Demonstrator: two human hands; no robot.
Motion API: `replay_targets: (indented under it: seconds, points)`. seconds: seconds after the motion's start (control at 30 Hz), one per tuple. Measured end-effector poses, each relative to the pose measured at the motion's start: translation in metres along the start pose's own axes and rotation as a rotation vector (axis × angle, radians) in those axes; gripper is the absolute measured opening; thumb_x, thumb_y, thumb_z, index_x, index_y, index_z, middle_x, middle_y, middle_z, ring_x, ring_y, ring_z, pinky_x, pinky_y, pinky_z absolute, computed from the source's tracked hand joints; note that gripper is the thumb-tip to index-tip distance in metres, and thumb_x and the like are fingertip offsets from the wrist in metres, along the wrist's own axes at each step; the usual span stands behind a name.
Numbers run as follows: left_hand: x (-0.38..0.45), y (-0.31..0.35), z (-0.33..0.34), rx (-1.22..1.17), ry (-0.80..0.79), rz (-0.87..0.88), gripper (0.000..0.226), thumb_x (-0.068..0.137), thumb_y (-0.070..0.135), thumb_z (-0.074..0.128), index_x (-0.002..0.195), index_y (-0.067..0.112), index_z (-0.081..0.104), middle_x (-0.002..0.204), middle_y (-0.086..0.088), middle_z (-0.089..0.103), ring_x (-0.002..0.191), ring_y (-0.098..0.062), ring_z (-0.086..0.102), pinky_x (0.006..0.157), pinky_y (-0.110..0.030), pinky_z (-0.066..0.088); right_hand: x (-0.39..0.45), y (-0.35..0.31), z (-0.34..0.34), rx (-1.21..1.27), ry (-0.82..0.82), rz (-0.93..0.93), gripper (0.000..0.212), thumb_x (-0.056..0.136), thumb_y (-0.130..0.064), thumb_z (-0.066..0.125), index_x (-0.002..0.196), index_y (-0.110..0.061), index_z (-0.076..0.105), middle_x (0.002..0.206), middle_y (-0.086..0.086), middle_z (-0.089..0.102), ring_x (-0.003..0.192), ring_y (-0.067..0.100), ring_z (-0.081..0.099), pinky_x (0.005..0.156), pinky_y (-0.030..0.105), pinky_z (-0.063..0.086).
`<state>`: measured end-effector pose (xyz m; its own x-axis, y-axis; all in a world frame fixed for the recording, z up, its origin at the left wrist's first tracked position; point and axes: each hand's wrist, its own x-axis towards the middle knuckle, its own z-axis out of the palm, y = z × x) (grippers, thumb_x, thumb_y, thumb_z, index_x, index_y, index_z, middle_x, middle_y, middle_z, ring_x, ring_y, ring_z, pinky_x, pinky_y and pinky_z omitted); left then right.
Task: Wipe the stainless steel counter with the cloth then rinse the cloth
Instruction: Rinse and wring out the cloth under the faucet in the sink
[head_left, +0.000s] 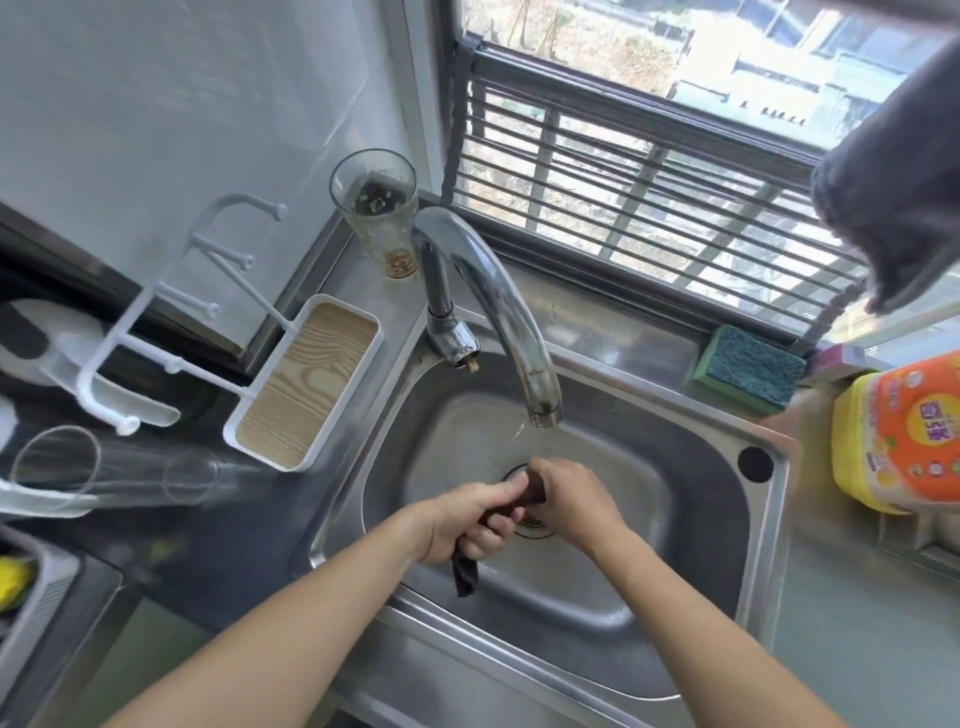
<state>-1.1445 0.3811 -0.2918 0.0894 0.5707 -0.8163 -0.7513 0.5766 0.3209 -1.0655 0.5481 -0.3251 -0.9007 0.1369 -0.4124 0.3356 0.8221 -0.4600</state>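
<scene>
Both hands low in the sink basin (675, 499), over the drain, working the cloth (467, 569). Cloth is dark, rolled into a tight rope between the two fists; a short tail hangs below the left hand (470, 525).

Left hand: fingers curled round the cloth's near end. Right hand (569, 499): fingers wrapped round the far end, knuckles up. Fists nearly touching. The grip looks like wringing, with opposed holds on a twisted length, and doing it over the drain keeps runoff inside the basin rather than on the bench (857, 623).

Tap (498, 306) spout ends just beyond the hands. A faint thread of water seems to fall from it, though glare and blur make that uncertain. If it runs, the cloth sits just short of the stream, which suits squeezing out rather than wetting.

Judged stage: rinse step, near its end; wiping appears done.

Around: drinking glass (376, 208) in the back corner behind the tap; white rack with wood-grain tray (306, 379) left of the sink; green sponge (748, 369) on the back ledge, kept within reach; orange and yellow detergent bottle (904, 431) at right; grey towel (898, 197) hanging upper right.
</scene>
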Motion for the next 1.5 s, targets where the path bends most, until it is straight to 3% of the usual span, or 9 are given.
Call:
replay_targets:
  seconds: [0.17, 0.4, 0.5, 0.63, 0.77, 0.97, 1.13, 1.33, 1.5]
  points:
    - [0.008, -0.006, -0.032, 1.002, 0.311, 0.283, 0.019, 0.09, 0.04, 0.065, 0.102, 0.026, 0.06, 0.095, 0.0, 0.066, 0.086, -0.019, 0.063, 0.076, -0.034, 0.049, -0.009, 0.01, -0.017, 0.642, -0.442, 0.135, 0.049, 0.072, -0.052, 0.085, 0.1, -0.017, 0.064, 0.093, -0.001, 0.068, 0.086, 0.015, 0.062, 0.08, 0.032, 0.048]
    - [0.012, -0.001, -0.015, 1.152, 0.354, 0.966, 0.032, 0.086, 0.002, 0.066, 0.111, 0.022, 0.064, 0.099, 0.005, 0.059, 0.092, -0.017, 0.059, 0.084, -0.027, 0.049, -0.024, 0.012, -0.025, 1.564, -1.034, 0.329, 0.075, 0.094, -0.048, 0.063, 0.146, 0.002, 0.045, 0.14, 0.026, 0.056, 0.131, 0.037, 0.056, 0.104, 0.055, 0.05]
    - [0.016, 0.003, -0.021, 1.59, 0.484, 1.138, 0.023, 0.088, 0.011, 0.057, 0.107, 0.021, 0.064, 0.096, 0.002, 0.059, 0.081, -0.02, 0.055, 0.07, -0.03, 0.046, -0.023, -0.009, -0.019, 1.34, -1.188, 0.27, 0.037, 0.099, -0.025, 0.054, 0.133, -0.01, 0.06, 0.122, 0.017, 0.07, 0.098, 0.02, 0.073, 0.072, 0.024, 0.06]
    - [0.011, 0.005, -0.035, 2.007, 0.573, 0.92, 0.002, 0.087, 0.019, 0.056, 0.087, 0.02, 0.056, 0.074, 0.001, 0.062, 0.06, -0.023, 0.063, 0.047, -0.032, 0.045, -0.013, -0.028, -0.015, 0.893, -1.002, 0.349, 0.022, 0.089, -0.03, 0.073, 0.073, -0.018, 0.064, 0.063, 0.001, 0.058, 0.046, 0.011, 0.051, 0.037, 0.018, 0.028]
    - [0.01, 0.011, -0.015, 1.88, 0.58, 0.418, 0.018, 0.088, 0.025, 0.054, 0.096, 0.015, 0.068, 0.094, -0.011, 0.073, 0.083, -0.038, 0.071, 0.061, -0.036, 0.042, -0.002, -0.04, -0.015, 0.254, -0.683, 0.219, 0.024, 0.077, -0.032, 0.077, 0.071, -0.018, 0.059, 0.069, 0.004, 0.064, 0.064, 0.026, 0.063, 0.056, 0.03, 0.049]
    - [0.018, 0.004, 0.011, 1.339, 0.582, 0.181, 0.019, 0.082, 0.027, 0.058, 0.084, 0.011, 0.065, 0.093, -0.017, 0.073, 0.087, -0.04, 0.069, 0.061, -0.032, 0.042, 0.001, -0.022, -0.011, -0.372, -0.268, -0.056, 0.028, 0.087, -0.04, 0.06, 0.1, -0.016, 0.068, 0.109, 0.011, 0.072, 0.1, 0.038, 0.069, 0.077, 0.038, 0.053]
    - [0.012, -0.003, 0.025, 0.579, 0.438, 0.157, 0.021, 0.072, 0.022, 0.062, 0.058, 0.019, 0.046, 0.051, 0.002, 0.041, 0.045, -0.017, 0.035, 0.042, -0.022, 0.025, 0.004, -0.016, -0.017, -0.438, -0.154, -0.166, 0.024, 0.088, -0.033, 0.06, 0.102, -0.014, 0.063, 0.104, 0.01, 0.073, 0.097, 0.038, 0.07, 0.067, 0.037, 0.04]
    - [0.008, -0.007, 0.037, -0.012, 0.103, -0.02, 0.036, 0.089, 0.021, 0.057, 0.06, 0.027, 0.035, 0.051, 0.007, 0.023, 0.037, -0.007, 0.014, 0.041, -0.018, 0.006, -0.002, -0.002, -0.006, -0.452, 0.088, -0.163, 0.032, 0.05, -0.031, 0.086, 0.061, -0.021, 0.058, 0.048, -0.001, 0.06, 0.039, 0.023, 0.061, 0.033, 0.023, 0.034]
    - [0.014, -0.006, 0.016, -0.131, 0.046, 0.085, 0.015, 0.102, 0.028, 0.053, 0.093, 0.017, 0.052, 0.071, 0.003, 0.051, 0.043, -0.001, 0.032, 0.038, -0.013, 0.019, -0.005, 0.006, -0.008, -0.321, 0.056, 0.067, 0.009, 0.088, -0.027, 0.061, 0.095, -0.021, 0.06, 0.093, 0.002, 0.073, 0.088, 0.032, 0.071, 0.06, 0.035, 0.043]
